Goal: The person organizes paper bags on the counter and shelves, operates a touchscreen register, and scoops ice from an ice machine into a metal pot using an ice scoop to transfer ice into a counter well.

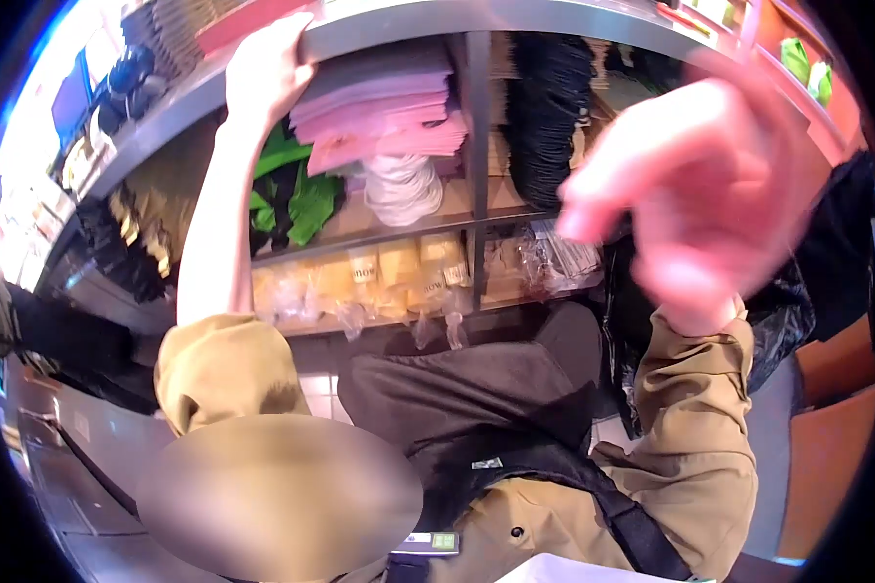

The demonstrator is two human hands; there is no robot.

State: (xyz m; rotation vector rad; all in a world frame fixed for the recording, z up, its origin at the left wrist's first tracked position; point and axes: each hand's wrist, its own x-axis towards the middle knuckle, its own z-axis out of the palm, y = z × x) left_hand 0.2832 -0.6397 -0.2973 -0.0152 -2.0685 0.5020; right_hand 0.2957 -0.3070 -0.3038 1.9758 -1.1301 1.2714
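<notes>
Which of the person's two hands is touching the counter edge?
The left hand: it grips the grey counter edge above the shelves. The blurred right hand hangs free.

I count two hands: my left hand [262, 73] at eleven o'clock, my right hand [695, 189] at two o'clock. One stack of pink folded bags [379, 121] at twelve, one green bundle [297, 194], one white coil [403, 187].

Folded cloths [379, 117] on shelf [408, 225], above bagged packets [389, 272]
</notes>
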